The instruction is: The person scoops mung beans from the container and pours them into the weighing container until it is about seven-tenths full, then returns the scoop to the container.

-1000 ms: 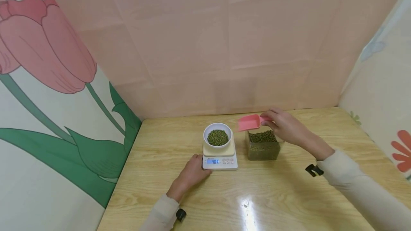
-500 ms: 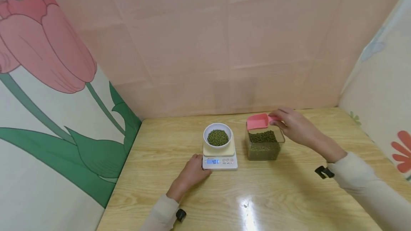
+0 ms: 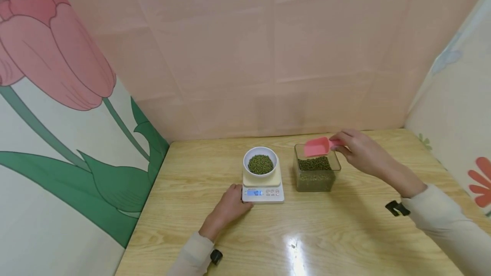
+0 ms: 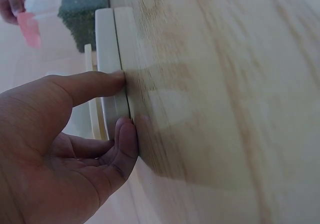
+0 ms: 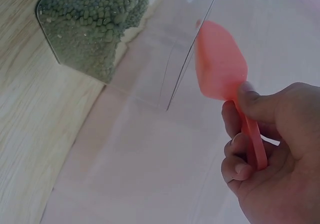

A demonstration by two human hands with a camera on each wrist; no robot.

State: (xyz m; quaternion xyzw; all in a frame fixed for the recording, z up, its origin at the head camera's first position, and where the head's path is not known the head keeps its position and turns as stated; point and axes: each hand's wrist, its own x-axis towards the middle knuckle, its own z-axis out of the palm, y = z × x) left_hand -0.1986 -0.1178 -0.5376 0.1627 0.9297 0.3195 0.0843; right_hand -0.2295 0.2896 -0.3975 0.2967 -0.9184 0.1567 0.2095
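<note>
My right hand (image 3: 362, 152) holds a pink scoop (image 3: 317, 147) by its handle, over the clear bin (image 3: 315, 182) of small green beans. In the right wrist view, thumb and curled fingers wrap the handle, and the scoop's blade (image 5: 220, 59) appears bare beside the bin's rim. My left hand (image 3: 231, 204) grips the front left corner of a white kitchen scale (image 3: 262, 197); its thumb and curled fingers touch the sides in the left wrist view. A white bowl (image 3: 248, 156) with green beans (image 3: 261, 164) stands on the scale, whose lit display seems to read 401.
The wooden table (image 3: 326, 233) runs back to a pinkish sheet (image 3: 230, 54) hung behind it. The bin stands a short gap to the right of the scale. A tulip-printed wall (image 3: 57, 139) borders the left side and a flowered wall (image 3: 456, 131) the right.
My right hand has carried the scoop to the right, from between the bowl and the bin to over the bin. The left hand, scale and display look the same.
</note>
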